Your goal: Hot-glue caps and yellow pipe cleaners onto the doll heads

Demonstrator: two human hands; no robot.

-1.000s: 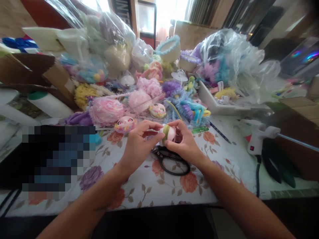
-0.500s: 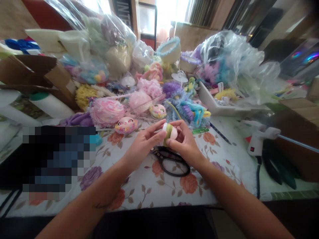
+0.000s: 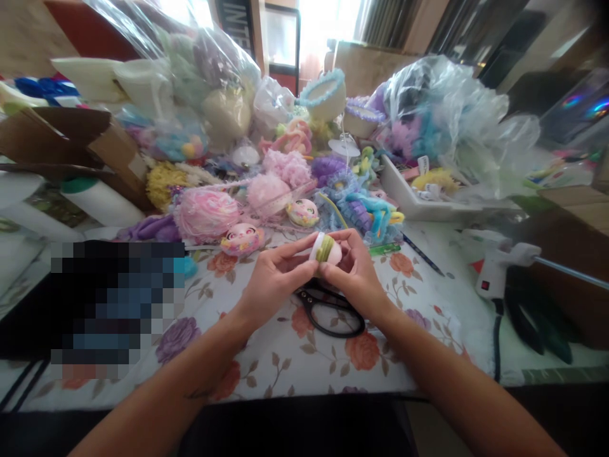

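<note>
While each grip (image 3: 272,278) (image 3: 358,279) clasps a green-banded piece (image 3: 328,251), floral cloth (image 3: 311,374) lies before a window (image 3: 328,25).

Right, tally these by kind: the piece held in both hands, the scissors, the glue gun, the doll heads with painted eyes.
Green-banded held piece: 1
Scissors, partly hidden: 1
Glue gun: 1
Doll heads with painted eyes: 2
Total: 5

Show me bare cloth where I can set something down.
The flowered cloth lies bare between the scissors and its front edge, and again between the right forearm and the glue gun. Crowded: beyond the left hand and right hand, from the pink yarn to the white tray.
</note>
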